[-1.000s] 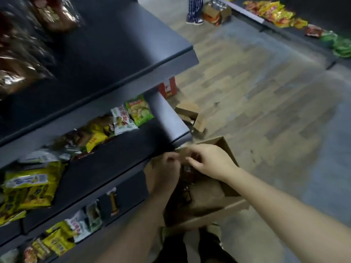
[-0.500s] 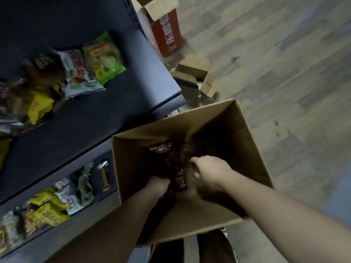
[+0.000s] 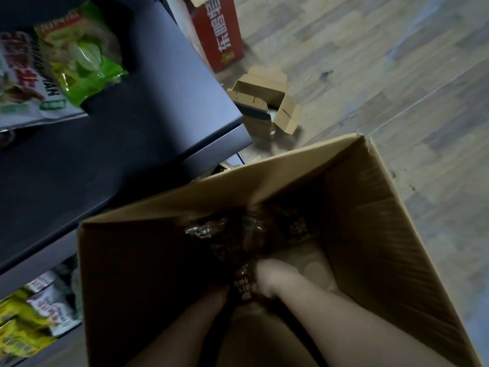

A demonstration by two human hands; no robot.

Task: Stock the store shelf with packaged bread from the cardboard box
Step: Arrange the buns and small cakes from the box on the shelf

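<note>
Brown corrugated walls of the cardboard box (image 3: 375, 234) frame the view; it sits open-topped on the wood-plank floor (image 3: 383, 75), just beside the dark shelf (image 3: 137, 144). Down in its shadowed bottom lies the packaged bread (image 3: 225, 242): dark brown pieces in clear, crinkled, glossy wrap with small pale print. The packets are heaped at mixed angles toward the left side of the box, leaving a paler patch of bare bottom to their right. One narrow packet with pinkish lettering lies between the two wrists, its long axis running away from the person toward the heap.

The right hand (image 3: 267, 279) reaches in, its grip curled round that packet. The left hand (image 3: 219, 295) is sunk in shadow just beside it, and its grip cannot be made out.

A green snack bag (image 3: 82, 54) lies on the shelf. Past the shelf end, a red carton (image 3: 219, 35) and a small open box (image 3: 264, 102) stand on the floor.
</note>
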